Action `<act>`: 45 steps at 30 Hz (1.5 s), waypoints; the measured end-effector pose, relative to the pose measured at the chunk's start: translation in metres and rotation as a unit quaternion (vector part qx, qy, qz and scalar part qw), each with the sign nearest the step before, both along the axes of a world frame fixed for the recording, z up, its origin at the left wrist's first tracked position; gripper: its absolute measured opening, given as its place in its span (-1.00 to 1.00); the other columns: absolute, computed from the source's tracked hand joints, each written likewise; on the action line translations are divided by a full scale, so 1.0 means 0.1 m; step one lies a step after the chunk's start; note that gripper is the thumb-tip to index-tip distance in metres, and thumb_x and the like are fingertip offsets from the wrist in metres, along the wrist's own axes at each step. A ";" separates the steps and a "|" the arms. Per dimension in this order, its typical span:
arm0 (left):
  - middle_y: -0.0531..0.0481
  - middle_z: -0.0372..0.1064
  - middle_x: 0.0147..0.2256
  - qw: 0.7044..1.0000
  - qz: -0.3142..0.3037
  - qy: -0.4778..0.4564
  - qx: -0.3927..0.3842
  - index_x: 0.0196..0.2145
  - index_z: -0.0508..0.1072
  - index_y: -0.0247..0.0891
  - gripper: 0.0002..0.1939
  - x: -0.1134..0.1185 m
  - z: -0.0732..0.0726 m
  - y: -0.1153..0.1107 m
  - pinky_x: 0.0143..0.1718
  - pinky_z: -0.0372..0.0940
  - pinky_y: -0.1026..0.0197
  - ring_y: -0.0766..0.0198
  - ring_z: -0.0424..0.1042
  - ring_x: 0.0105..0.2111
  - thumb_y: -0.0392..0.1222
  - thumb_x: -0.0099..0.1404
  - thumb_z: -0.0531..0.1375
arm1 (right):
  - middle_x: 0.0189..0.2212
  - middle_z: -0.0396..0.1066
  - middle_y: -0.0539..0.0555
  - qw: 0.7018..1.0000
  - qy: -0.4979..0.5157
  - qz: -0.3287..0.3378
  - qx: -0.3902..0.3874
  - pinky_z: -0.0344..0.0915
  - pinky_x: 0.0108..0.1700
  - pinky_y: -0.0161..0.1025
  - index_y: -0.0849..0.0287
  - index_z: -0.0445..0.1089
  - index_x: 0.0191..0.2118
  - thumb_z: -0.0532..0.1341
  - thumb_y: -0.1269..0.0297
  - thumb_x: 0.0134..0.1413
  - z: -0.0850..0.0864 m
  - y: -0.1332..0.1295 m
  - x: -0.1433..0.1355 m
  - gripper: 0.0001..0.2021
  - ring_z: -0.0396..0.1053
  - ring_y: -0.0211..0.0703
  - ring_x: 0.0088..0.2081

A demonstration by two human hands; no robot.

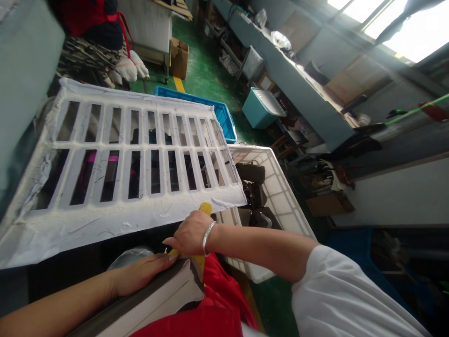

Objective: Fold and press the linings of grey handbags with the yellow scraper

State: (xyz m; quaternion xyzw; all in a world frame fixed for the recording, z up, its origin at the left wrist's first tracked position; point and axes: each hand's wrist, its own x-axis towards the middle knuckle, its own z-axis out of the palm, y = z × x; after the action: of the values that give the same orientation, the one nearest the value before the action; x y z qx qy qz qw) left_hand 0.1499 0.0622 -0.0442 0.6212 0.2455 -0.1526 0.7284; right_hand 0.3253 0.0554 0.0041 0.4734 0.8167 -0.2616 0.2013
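In the head view a dark leather-like piece with a pale inner face (164, 297) lies across my lap, slanting up to the right. My left hand (140, 271) holds its far upper edge, with a digit stretched along the top. My right hand (192, 232) is closed round a flat yellow tool (206, 208), whose rounded end sticks out above the fist. More yellow shows below the hand, against the right end of the piece. The tool's middle is hidden by my fingers.
A white slotted rack (115, 213) stands just ahead, with dark things beneath it. A white crate (280, 187) holding several dark items is to the right. Behind are a blue tray (224, 117), a teal bin (261, 107), a cardboard box (179, 58) and a person in gloves (128, 68).
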 end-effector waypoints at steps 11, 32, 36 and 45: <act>0.01 0.20 0.12 1.000 -0.024 0.007 0.003 0.09 0.29 -0.24 -0.39 0.02 0.05 -0.01 0.20 -0.08 0.14 0.13 0.14 0.12 0.20 0.31 -0.16 | -0.24 0.48 0.05 1.000 0.024 0.016 0.012 0.18 -0.30 -0.14 0.12 0.48 -0.27 -0.23 -0.03 0.26 0.06 -0.05 0.02 -0.42 0.39 -0.06 -0.16; 0.10 0.26 0.08 0.998 -0.052 0.024 -0.007 0.07 0.32 -0.16 -0.44 0.09 0.14 0.01 0.15 0.00 0.19 0.15 0.22 0.07 0.18 0.31 -0.14 | -0.30 0.49 0.09 0.997 0.070 -0.025 0.036 0.14 -0.33 -0.20 0.16 0.49 -0.29 -0.19 0.04 0.28 0.01 -0.20 0.13 -0.45 0.41 -0.06 -0.19; 0.08 0.15 0.15 0.997 -0.063 0.044 0.017 0.13 0.23 -0.18 -0.42 0.09 0.14 0.03 0.21 -0.13 0.18 0.15 0.06 0.17 0.19 0.30 -0.12 | -0.29 0.49 0.08 0.997 0.077 0.009 0.028 0.15 -0.33 -0.22 0.14 0.50 -0.30 -0.18 0.03 0.28 -0.03 -0.14 0.11 -0.46 0.40 -0.09 -0.19; 0.10 0.15 0.15 0.994 -0.099 0.033 0.022 0.14 0.22 -0.14 -0.48 0.13 0.26 0.12 0.20 -0.10 0.16 0.11 0.04 0.19 0.13 0.32 -0.10 | -0.27 0.49 0.06 0.995 0.085 0.048 0.024 0.19 -0.29 -0.22 0.10 0.49 -0.29 -0.18 -0.03 0.25 -0.04 -0.12 0.15 -0.46 0.40 -0.09 -0.18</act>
State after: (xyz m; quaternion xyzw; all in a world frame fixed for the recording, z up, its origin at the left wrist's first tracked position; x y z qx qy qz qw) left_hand 0.1630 0.0742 -0.0178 0.6532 0.2103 -0.2384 0.6872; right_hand 0.3407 0.0429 0.0001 0.4144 0.8585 -0.2715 0.1322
